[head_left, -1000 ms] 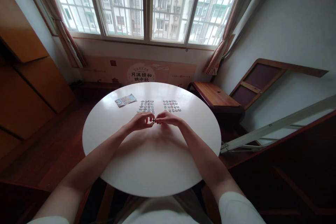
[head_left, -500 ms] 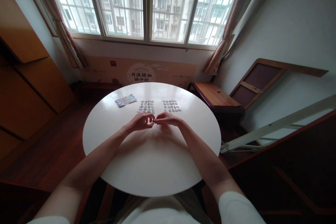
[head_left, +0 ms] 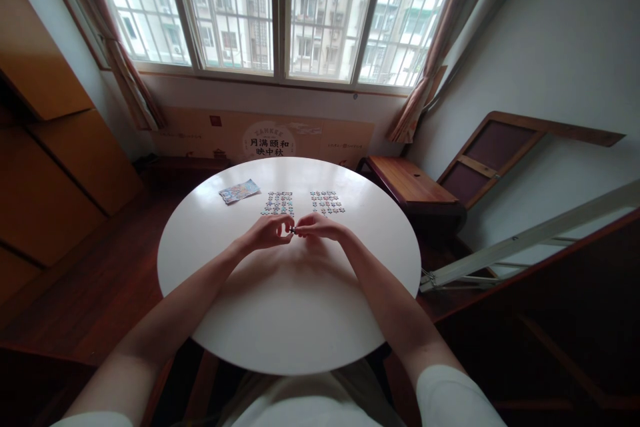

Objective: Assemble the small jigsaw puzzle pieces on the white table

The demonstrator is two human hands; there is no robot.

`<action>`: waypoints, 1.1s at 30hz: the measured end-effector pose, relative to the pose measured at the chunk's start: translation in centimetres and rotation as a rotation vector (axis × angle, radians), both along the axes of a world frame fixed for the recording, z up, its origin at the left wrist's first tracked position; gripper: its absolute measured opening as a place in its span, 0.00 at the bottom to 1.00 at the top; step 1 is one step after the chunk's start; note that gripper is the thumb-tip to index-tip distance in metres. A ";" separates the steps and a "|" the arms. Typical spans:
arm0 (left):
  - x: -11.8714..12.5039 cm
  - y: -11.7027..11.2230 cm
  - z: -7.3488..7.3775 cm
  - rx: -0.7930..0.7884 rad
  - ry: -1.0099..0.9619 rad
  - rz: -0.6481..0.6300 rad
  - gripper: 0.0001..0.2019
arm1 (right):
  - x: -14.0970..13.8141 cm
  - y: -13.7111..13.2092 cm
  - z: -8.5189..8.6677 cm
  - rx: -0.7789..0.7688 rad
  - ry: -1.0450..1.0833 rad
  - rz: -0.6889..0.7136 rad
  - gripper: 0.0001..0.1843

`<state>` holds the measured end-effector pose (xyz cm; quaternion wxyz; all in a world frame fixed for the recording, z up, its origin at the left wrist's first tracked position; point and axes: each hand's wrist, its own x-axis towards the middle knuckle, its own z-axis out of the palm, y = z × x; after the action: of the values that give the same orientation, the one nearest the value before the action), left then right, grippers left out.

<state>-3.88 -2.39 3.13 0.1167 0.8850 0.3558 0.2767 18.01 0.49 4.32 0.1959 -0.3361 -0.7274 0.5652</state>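
Observation:
Above the middle of the round white table, my left hand (head_left: 271, 231) and my right hand (head_left: 319, 226) meet with bent fingers. Between their fingertips is a small dark jigsaw puzzle piece (head_left: 293, 231), pinched from both sides; the fingers hide part of it. Just beyond my left hand lies a left group of puzzle pieces (head_left: 280, 203), set out in rows. A right group of puzzle pieces (head_left: 327, 201) lies in rows beyond my right hand. The nearest pieces of the left group are partly covered by my left hand.
A colourful picture sheet (head_left: 240, 191) lies at the far left of the white table (head_left: 300, 320). A low wooden side table (head_left: 415, 180) stands beyond the right edge. Behind are a printed panel (head_left: 345, 130) and a barred window (head_left: 325, 13).
The piece between my fingertips seems very slightly turned. Otherwise both hands and the rows of pieces stay in place.

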 end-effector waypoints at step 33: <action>0.2 -0.3 0.4 -0.055 0.069 0.051 0.09 | 0.2 0.7 -1.1 0.010 0.014 0.036 0.19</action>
<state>-3.69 -2.69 3.48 0.1216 0.8811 0.3894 0.2390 18.18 1.22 3.25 0.1925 -0.3180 -0.7350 0.5671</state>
